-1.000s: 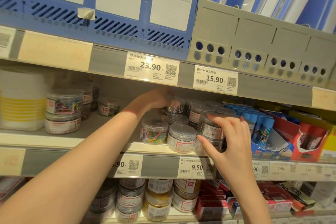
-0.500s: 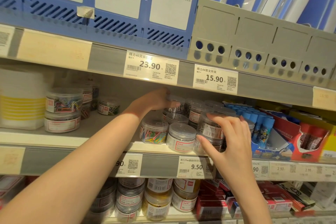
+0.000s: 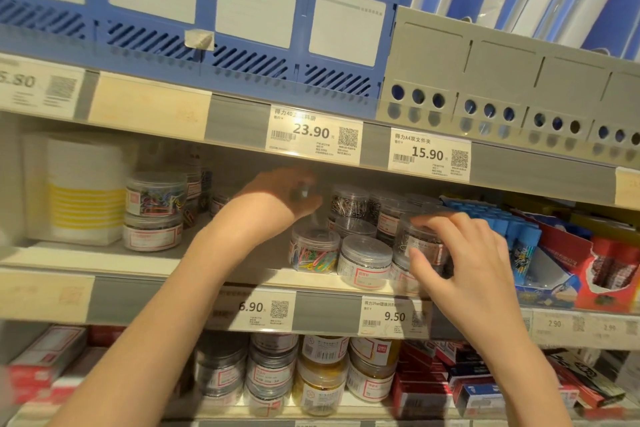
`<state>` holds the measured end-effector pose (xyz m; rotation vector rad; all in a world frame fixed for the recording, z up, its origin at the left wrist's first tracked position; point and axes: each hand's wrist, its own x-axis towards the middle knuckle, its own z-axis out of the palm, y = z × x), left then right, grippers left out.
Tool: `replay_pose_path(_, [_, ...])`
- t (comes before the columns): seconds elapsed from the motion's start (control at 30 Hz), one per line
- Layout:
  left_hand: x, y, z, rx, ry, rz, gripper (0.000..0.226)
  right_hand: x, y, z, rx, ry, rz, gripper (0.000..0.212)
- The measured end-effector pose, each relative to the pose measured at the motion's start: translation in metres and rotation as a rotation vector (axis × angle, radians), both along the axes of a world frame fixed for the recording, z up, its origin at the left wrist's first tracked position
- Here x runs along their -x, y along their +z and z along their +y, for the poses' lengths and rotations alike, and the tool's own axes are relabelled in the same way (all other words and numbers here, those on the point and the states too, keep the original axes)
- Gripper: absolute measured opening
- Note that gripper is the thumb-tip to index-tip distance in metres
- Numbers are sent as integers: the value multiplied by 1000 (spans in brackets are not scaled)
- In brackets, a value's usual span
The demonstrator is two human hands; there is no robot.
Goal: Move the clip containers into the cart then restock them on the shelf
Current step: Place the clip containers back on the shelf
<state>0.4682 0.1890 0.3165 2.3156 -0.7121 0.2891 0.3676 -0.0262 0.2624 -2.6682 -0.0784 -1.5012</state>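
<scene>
Head view: both arms reach into the middle shelf (image 3: 221,282), where the clip tubs stand in a cluster at the front lip.

Left hand (image 3: 277,199): it is deep in the bay under the upper shelf edge, fingers curled round something small and clear at the back of the cluster. The hand is blurred, so whether it grips a tub or only touches one cannot be told.

Right hand (image 3: 460,253): thumb and fingers are wrapped round the side of the dark-clip tub (image 3: 420,241), which sits on top of another tub at the right end of the cluster. The grip is from the side, probably because the shelf above leaves little room to take the lid from overhead.

Task items: the colour-clip tub (image 3: 314,250) and the silver-clip tub (image 3: 364,260) stand side by side at the front, touching or nearly so, with more tubs stacked behind them. A second stack of tubs (image 3: 154,211) stands well apart to the left, beside a white pack with yellow stripes (image 3: 83,191). Glue sticks (image 3: 516,236) in a display box stand just right of the cluster.

No cart is in view. Judgement: the step in hand is either lifting tubs off the shelf or seating them on it; the picture does not settle which. The stacked tubs look light and smooth, so a sideways nudge could topple neighbours.
</scene>
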Motion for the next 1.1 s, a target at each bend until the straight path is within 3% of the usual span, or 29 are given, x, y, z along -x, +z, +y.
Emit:
replay_pose_path(0.2, [32,-38,47,-19,149,-198,30,2,16,14,89,-83,16,40])
replay_pose_path(0.37, [40,-58,67,-38,242,-286,30,0,19,47,100,46,50,35])
replay_pose_path(0.57, [38,-75,76,-15,280,-383,44,-13,14,74,180,46,237,35])
replay_pose_path(0.7, [36,-79,84,-7,305,-469,34,-20,15,78,172,11,399,37])
replay_pose_path(1.1, [23,-96,78,-16,393,-595,41,-35,20,101,164,87,430,38])
